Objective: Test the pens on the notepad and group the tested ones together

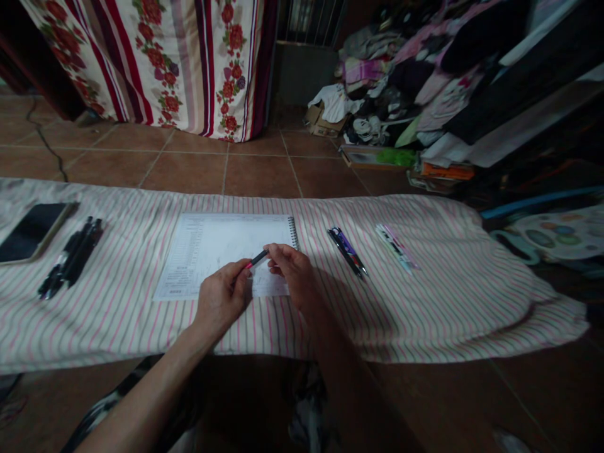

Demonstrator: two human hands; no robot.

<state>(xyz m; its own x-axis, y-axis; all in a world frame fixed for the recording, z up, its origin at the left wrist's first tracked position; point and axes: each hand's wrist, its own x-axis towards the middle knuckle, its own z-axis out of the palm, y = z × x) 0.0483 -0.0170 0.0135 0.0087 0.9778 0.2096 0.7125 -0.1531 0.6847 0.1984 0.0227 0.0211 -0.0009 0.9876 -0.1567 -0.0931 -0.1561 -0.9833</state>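
Between my two hands is a slim dark pen with a pink part near its left end. My left hand pinches the pink end. The fingertips of my right hand close round the other, dark end. Both hands are over the lower right of a spiral-bound notebook, whose white page has faint print and marks. Right of the notebook lie a few dark pens, and beyond them several pale pens. A bunch of black pens rests at the left.
A striped cloth covers the low table. At its far left lies a phone. Past the table are a tiled floor, a flowered curtain and a heap of clothes. A patterned plastic seat stands at the right.
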